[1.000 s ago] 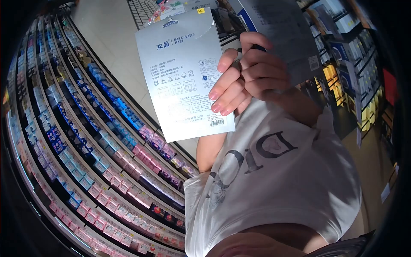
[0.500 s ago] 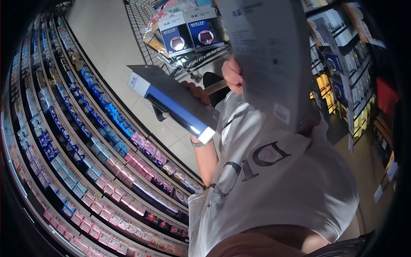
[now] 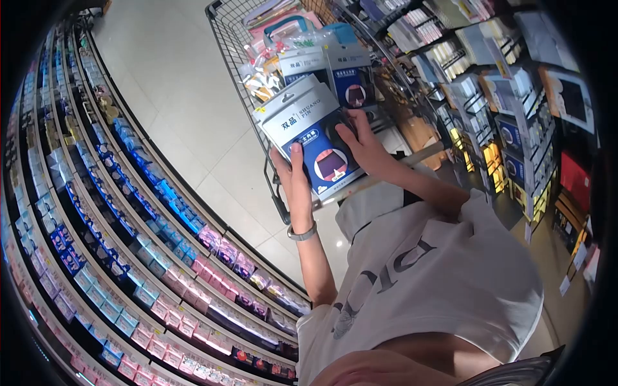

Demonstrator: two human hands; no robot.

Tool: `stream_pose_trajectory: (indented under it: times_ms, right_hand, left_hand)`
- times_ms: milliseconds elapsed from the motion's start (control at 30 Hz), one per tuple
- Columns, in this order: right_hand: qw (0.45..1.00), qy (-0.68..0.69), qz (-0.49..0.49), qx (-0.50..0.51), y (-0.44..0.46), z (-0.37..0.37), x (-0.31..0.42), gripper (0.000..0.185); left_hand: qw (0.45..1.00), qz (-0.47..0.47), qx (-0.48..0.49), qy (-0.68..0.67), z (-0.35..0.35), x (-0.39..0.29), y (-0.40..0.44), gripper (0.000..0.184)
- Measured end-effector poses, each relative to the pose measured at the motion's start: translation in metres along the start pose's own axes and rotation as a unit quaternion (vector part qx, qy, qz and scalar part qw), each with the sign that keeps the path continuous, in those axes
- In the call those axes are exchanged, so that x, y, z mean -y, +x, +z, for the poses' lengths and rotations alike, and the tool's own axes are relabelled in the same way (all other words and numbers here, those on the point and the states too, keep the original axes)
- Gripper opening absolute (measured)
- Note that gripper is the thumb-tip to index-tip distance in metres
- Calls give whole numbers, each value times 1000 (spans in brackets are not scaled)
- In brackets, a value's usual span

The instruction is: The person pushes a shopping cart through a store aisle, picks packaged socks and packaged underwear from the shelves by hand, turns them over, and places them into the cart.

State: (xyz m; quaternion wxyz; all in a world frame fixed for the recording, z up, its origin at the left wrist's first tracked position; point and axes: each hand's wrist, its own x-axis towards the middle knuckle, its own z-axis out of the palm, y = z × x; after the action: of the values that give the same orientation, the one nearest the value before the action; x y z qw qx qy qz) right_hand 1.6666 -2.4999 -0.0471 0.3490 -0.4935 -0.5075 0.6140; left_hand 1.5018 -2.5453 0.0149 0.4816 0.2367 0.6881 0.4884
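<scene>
Between my two hands is an underwear package (image 3: 306, 138), blue and white with a picture of dark underwear; the edge of another package shows behind its top. My left hand (image 3: 293, 177), a watch on its wrist, grips the left side with the thumb on the front. On the right edge, my right hand (image 3: 367, 145) is closed around the package with its thumb on the front. Both packages tilt over the near end of the shopping cart (image 3: 248, 106). Just beyond them, two similar underwear packages (image 3: 351, 80) lie in the cart among bagged goods.
Curved-looking shelves (image 3: 161, 244) with rows of pink and blue packs run along the left. On the right stands a rack (image 3: 515, 122) with hanging boxed goods. Pale floor tiles (image 3: 212, 148) lie between shelves and cart. The cart handle (image 3: 425, 153) crosses near my right forearm.
The two packages, held apart half a second ago, one in each hand, are now together with their fronts facing up. Both hands have come together over the cart's near end.
</scene>
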Motion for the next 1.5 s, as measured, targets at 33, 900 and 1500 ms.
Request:
stream_pose_trajectory:
  times_ms: [33,900,1500]
  right_hand:
    - [1000,-9,-8,-20,16,8,1,45]
    - [965,-223,-120,-73,100,-15,-22,55]
    - [614,-245,-253,-706,-109,-434,152,73]
  left_hand:
    - [1000,7,-3,13,2,-4,21,65]
    - [987,-10,151,61,36,83,221,59]
    - [766,479,430,6,449,-119,-82,34]
